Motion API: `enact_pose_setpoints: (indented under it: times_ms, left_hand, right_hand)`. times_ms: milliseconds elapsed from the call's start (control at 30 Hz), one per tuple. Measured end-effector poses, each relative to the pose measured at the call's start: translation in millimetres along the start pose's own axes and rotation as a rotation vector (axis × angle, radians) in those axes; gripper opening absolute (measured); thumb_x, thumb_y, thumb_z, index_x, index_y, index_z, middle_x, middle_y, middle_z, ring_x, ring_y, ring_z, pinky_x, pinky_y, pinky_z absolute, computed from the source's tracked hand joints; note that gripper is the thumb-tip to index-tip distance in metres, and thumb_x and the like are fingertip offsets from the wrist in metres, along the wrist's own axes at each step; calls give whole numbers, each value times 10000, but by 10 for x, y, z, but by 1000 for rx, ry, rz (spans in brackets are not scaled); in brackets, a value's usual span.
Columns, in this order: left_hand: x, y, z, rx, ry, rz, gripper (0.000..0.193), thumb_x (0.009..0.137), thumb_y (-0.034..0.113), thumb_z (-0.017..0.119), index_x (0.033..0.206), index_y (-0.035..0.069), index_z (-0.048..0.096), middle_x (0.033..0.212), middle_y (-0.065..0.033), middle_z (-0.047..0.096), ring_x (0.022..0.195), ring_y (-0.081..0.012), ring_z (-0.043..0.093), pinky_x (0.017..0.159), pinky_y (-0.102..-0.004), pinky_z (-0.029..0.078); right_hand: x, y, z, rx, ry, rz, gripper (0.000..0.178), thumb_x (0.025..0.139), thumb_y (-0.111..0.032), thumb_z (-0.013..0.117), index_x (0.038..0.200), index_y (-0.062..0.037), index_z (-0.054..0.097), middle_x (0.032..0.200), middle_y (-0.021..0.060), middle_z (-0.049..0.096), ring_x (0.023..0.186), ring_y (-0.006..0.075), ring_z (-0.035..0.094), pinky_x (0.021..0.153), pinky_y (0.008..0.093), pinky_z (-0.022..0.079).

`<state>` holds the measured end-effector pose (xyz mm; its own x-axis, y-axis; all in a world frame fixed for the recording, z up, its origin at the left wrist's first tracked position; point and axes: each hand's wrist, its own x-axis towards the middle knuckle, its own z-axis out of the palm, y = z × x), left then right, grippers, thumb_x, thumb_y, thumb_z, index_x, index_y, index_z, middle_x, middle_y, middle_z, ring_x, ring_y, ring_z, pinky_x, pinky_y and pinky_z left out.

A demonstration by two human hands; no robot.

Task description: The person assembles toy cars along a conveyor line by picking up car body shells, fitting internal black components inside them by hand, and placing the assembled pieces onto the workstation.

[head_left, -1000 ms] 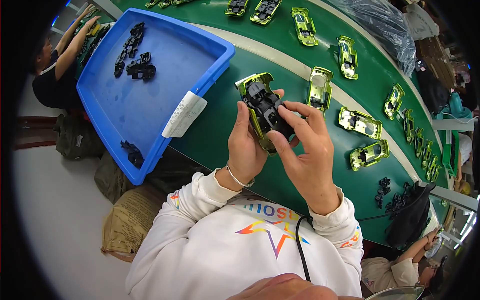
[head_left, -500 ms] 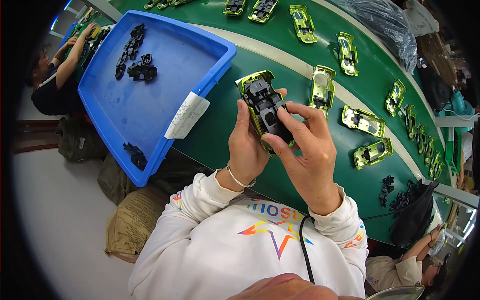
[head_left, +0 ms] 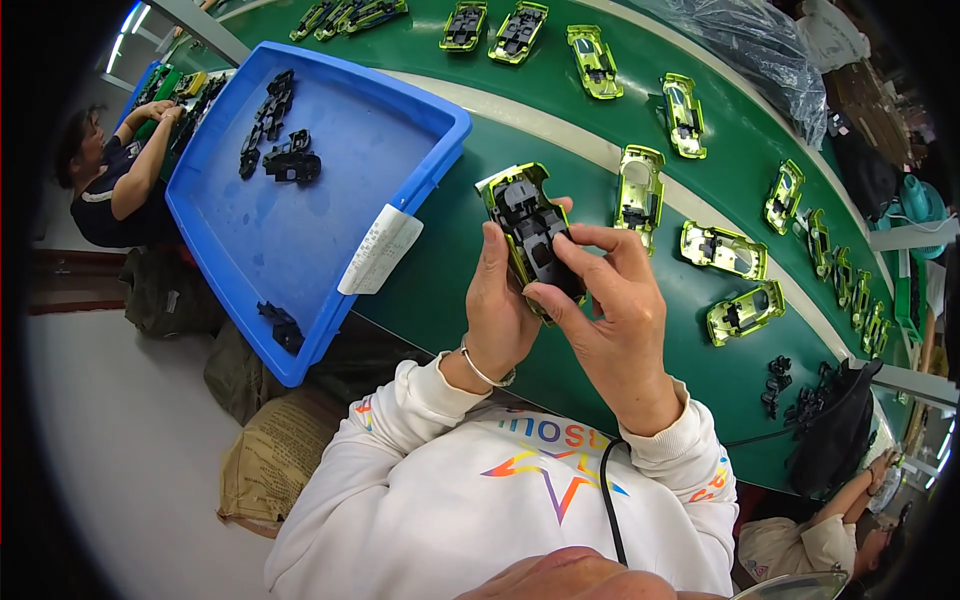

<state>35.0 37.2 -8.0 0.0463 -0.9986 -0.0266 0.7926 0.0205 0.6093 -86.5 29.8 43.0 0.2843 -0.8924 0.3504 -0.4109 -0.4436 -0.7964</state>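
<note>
Upside down between my hands is a lime-green toy car body (head_left: 489,188), its hollow side facing up. A black plastic interior piece (head_left: 533,222) sits inside the shell. My left hand (head_left: 500,325) cradles the body from below and the left, thumb along its edge. The fingers of my right hand (head_left: 625,315) are bent, with fingertips on the black piece and the thumb at the near end of the body. Just right of my hands lies another green car body (head_left: 640,192), and two more, a shell (head_left: 724,250) and a shell (head_left: 746,312), lie beyond it.
A blue bin (head_left: 330,80) with several black interior pieces (head_left: 292,158) stands at the left. More car bodies (head_left: 595,62) line the green table (head_left: 420,290). Black parts (head_left: 777,385) and a black bag (head_left: 835,425) lie at right. Co-workers sit at both sides.
The whole view has shifted slightly, with the bin and table lower in the picture. My hands keep nearly the same hold on the car body. At left, the co-worker's hands have lowered.
</note>
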Motion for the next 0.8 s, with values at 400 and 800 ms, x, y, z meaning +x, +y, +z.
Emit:
enact_pose_setpoints:
  times_ms: [400,800]
  left_hand:
    - [-21,97,124,-22,-18,-38,636,1057,523,219,1419,34,404,1348,-138,537,1136,-233,599,945,-394,532]
    - [-76,82,91,-86,-95,-24,636,1051,534,183,1447,72,367,1409,-141,493,1216,-271,561,984,-429,529]
  right_hand:
    - [-112,-12,-25,46,71,-73,458,769,-23,790,1211,-47,670,1223,128,604,978,220,637,649,266,534]
    - [-177,-91,-65,49,63,-97,453,762,9,776,1194,-12,641,1187,163,574,1067,332,655,755,358,616]
